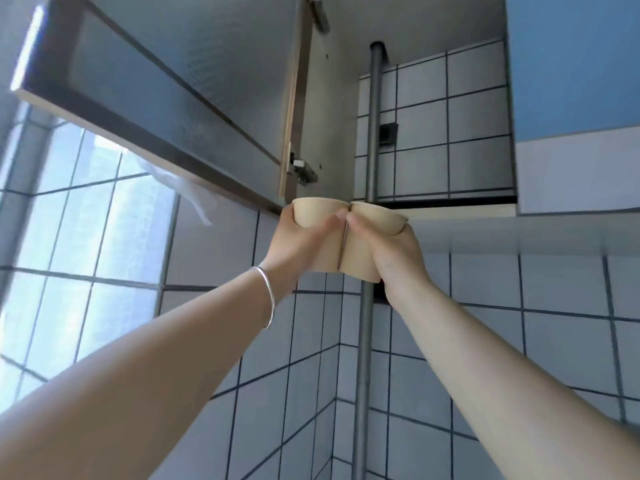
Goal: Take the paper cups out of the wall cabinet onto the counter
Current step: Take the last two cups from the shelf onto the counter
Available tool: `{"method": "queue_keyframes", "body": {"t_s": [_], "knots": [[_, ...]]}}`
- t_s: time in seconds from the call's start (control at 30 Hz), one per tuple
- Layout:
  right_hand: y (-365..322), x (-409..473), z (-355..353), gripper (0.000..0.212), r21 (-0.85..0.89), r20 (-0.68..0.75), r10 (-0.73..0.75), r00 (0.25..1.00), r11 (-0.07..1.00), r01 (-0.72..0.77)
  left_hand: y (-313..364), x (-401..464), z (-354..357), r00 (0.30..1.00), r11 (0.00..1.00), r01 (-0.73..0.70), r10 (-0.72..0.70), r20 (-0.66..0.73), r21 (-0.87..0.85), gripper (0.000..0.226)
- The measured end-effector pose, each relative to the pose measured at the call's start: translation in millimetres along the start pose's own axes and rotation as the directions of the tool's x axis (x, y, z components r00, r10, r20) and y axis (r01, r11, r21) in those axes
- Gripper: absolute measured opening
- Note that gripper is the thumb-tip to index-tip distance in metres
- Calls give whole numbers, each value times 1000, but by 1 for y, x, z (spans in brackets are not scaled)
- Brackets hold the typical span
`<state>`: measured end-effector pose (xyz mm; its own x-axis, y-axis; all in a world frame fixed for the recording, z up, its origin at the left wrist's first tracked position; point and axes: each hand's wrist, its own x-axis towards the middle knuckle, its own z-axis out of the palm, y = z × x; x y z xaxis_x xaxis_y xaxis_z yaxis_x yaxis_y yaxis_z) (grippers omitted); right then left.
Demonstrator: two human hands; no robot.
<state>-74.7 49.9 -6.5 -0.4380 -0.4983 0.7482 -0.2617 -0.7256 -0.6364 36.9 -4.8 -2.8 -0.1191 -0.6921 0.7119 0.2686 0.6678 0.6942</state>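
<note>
Your left grip [304, 242] clasps one tan paper cup [313, 216], your right grip [388, 252] another tan paper cup [375, 220], cups touching, open grey wall cabinet [332, 126] just above.

My left hand [298, 244] and right hand [388, 251] are raised side by side just below the wall cabinet [332, 98], each wrapped round a paper cup: left cup [313, 216], right cup [372, 223], cups touching. Cabinet door [166, 81] swung open to the cabinet's left. Pipe [372, 133] runs down through the cabinet, behind my hands. Window [76, 237] lies left of the cabinet, below the door.
</note>
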Motion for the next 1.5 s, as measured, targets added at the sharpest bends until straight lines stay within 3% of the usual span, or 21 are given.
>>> {"method": "queue_keyframes", "body": {"t_s": [0.13,0.23,0.3,0.43,0.5,0.57,0.67,0.77,0.9,1.07,1.17,1.23,1.33,1.43,1.5], "knots": [[26,-59,0,30,51,146,152,978,986,-161,-15,-69,-29,986,992,126,-122,-109,25,54],[39,-110,3,12,130,294,227,928,953,-274,-25,-127,-54,958,977,211,-203,-203,21,52],[43,-148,11,14,139,361,275,891,929,-343,-28,-167,-73,930,965,261,-248,-270,12,53],[48,-234,35,8,125,502,352,790,875,-468,-30,-255,-118,871,948,309,-254,-421,69,69],[48,-279,50,21,120,556,380,739,843,-524,-26,-301,-145,839,940,331,-251,-483,85,79],[41,-327,67,15,121,633,390,669,803,-583,-15,-347,-174,787,924,367,-247,-565,108,84],[12,-400,95,20,158,804,323,500,694,-703,12,-418,-224,715,907,391,-192,-673,157,83],[-18,-474,130,23,152,877,274,395,621,-769,52,-492,-267,653,892,403,-123,-747,206,56],[-72,-582,171,28,84,931,249,267,565,-821,119,-593,-316,453,881,448,-76,-888,153,58],[-159,-703,203,59,-93,981,193,14,535,-840,207,-712,-362,246,822,534,72,-967,197,56],[-208,-763,215,25,-123,992,96,-84,531,-838,252,-775,-383,114,785,589,153,-982,191,71],[-241,-806,225,22,-151,986,27,-164,557,-817,281,-816,-399,35,769,608,224,-974,198,60],[-276,-851,238,48,-197,967,-16,-253,583,-789,311,-858,-413,-46,740,637,317,-947,217,58],[-316,-907,255,28,-210,929,-122,-350,605,-768,344,-907,-426,-181,750,634,382,-906,190,68],[-344,-942,265,15,-232,901,-158,-404,612,-756,366,-939,-439,-266,770,617,403,-876,166,62]]}}
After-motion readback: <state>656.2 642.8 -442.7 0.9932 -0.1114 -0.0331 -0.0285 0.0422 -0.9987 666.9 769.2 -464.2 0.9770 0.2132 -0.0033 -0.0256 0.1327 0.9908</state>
